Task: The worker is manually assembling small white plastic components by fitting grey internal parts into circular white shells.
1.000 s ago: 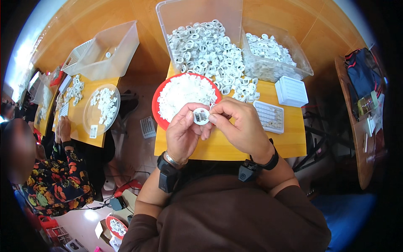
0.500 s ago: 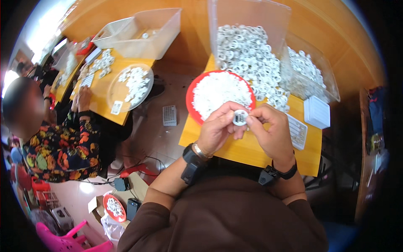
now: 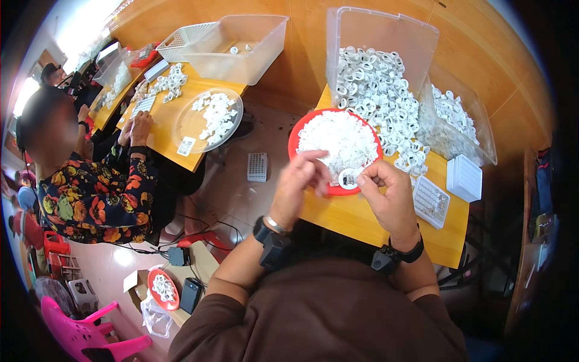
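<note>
Between the thumb and forefinger of my right hand [image 3: 391, 188] is a round white plastic part [image 3: 348, 178] with a dark middle, above the near rim of a red plate [image 3: 293, 143]. That plate is heaped with small white plastic pieces [image 3: 338, 136]. My left hand [image 3: 297, 183] is apart from the round part, over the plate's near left edge, its fingers parted and slightly blurred. I see nothing held in it. To the right of my right hand lies a white compartment tray [image 3: 430, 203] with small bits in it.
White ring-shaped parts [image 3: 375, 87] spill from a tipped clear bin [image 3: 381, 30] at the back. Another clear bin [image 3: 458, 145] and stacked white trays [image 3: 464, 178] stand right. At left, a co-worker's hands [image 3: 140, 127] hold a tray beside a clear round dish [image 3: 239, 123].
My left hand has let go of the round part and moved left, its fingers parting. My right hand still holds the part. The whole view has shifted slightly.
</note>
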`<state>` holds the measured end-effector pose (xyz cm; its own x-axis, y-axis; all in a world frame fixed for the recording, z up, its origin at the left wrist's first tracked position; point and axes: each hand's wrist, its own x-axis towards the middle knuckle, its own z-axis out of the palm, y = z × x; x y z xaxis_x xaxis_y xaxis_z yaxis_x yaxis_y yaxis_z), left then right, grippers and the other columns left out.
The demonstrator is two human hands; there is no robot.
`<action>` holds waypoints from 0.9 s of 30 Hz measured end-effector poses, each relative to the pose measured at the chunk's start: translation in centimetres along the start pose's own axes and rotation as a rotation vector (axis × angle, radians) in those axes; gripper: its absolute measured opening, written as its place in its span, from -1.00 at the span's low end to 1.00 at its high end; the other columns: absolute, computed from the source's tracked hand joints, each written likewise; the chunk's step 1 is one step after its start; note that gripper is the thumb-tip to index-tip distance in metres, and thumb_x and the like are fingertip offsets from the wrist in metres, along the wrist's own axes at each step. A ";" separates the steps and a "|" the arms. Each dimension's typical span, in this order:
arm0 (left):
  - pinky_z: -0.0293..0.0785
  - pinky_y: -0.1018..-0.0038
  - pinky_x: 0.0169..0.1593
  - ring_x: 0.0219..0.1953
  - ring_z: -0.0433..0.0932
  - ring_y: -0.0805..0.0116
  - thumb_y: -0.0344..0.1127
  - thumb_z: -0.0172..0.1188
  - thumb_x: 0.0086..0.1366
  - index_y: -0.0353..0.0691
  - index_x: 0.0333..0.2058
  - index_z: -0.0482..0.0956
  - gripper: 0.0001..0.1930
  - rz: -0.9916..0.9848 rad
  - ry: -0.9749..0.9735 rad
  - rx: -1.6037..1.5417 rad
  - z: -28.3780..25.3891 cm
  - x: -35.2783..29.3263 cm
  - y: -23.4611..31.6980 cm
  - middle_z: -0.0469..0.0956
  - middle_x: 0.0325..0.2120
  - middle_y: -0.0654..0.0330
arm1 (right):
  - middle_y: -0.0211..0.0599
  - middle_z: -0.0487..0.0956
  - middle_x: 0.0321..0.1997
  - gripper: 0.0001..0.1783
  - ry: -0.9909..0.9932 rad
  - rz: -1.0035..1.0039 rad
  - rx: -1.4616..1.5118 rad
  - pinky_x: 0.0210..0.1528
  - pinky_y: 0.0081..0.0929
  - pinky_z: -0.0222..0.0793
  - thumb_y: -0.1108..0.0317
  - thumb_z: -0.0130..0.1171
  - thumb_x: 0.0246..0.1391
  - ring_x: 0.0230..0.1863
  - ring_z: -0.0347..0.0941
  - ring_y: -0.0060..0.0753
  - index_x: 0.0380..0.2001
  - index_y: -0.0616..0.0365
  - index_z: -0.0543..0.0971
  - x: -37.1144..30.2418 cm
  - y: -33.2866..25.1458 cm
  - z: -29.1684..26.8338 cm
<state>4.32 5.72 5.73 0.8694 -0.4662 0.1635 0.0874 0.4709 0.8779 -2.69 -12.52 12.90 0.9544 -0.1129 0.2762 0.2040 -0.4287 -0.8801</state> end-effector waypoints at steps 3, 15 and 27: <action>0.37 0.61 -0.34 -0.43 0.45 0.54 -0.32 -0.06 0.32 -0.34 -0.06 0.49 -0.70 0.218 0.344 0.489 -4.7 1.2 2.8 0.54 -0.39 0.23 | -0.32 0.53 -0.60 -0.87 0.006 0.021 -0.007 -0.49 -0.59 0.34 0.49 0.19 0.02 -0.56 0.42 -0.63 -0.52 0.33 0.50 -0.3 0.4 -0.1; 0.30 0.16 0.10 0.01 0.36 -0.05 -0.39 0.13 0.12 -0.24 -0.15 0.57 -0.71 0.341 0.617 1.764 -17.5 -2.4 3.9 0.47 -0.09 -0.03 | -0.17 0.47 -0.60 -0.87 -0.190 0.163 -0.222 -0.52 -0.44 0.26 0.47 0.21 -0.05 -0.60 0.40 -0.35 -0.55 0.29 0.48 -3.7 5.1 -0.9; 0.03 -0.10 0.26 0.27 0.13 -0.23 -0.18 0.15 0.12 0.00 0.02 0.50 -0.56 0.075 0.444 2.052 -20.2 4.1 4.1 0.26 0.16 -0.17 | -0.47 0.39 -0.69 -0.83 -0.162 0.191 -0.120 -0.59 -0.63 0.11 0.47 0.20 0.02 -0.62 0.22 -0.75 -0.56 0.32 0.47 -3.7 7.1 -0.2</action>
<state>18.02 20.87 0.89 0.9023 -0.1761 0.3936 -0.2102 -0.9766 0.0450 -4.81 -15.35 5.71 0.9975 -0.0610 0.0361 -0.0007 -0.5175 -0.8557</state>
